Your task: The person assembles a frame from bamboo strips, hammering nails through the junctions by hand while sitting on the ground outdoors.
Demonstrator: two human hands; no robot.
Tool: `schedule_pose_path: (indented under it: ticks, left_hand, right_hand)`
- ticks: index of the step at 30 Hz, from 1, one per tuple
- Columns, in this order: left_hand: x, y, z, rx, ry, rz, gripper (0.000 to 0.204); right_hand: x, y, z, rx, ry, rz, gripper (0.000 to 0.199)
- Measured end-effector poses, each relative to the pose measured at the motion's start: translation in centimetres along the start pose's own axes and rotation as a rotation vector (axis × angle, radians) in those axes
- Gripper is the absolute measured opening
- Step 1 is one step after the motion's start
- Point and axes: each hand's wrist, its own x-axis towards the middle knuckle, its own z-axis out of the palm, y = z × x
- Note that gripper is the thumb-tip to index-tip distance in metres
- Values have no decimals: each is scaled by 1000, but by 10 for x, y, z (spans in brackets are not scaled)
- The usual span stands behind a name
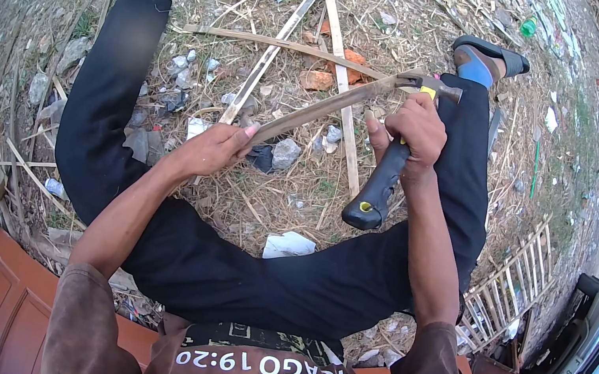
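My left hand (214, 149) is closed around the near end of a thin wooden strip (317, 111), which slants up and to the right. My right hand (415, 131) grips a claw hammer (378, 189) close to its head, so the black rubber handle hangs down toward my thigh. The hammer's claw meets the strip's far end; whether a nail sits there is too small to tell. Beyond, two pale wooden slats (340, 86) lean together in a narrow peak on the ground. Another strip (253, 39) lies across them.
Straw, stones and orange brick pieces (317, 80) litter the ground between my spread legs. A white scrap (289, 247) lies near my lap. At right are a bamboo lattice (513, 285) and a parked car (585, 362). Under me is a brown panelled board (14, 305).
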Motion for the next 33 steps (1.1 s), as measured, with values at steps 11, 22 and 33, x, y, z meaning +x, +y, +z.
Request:
schedule_pose_path:
  ticks: [11, 22, 33]
  left_hand:
    - [2, 2, 2, -30, -63, -31, 63]
    - [12, 5, 1, -24, -54, 30, 63]
    - [16, 0, -1, 49, -80, -6, 66]
  right_hand:
    - [-19, 9, -32, 301, 249, 486, 29]
    - [-10, 49, -35, 688, 465, 494, 23]
    - [-9, 68, -45, 874, 583, 724, 34]
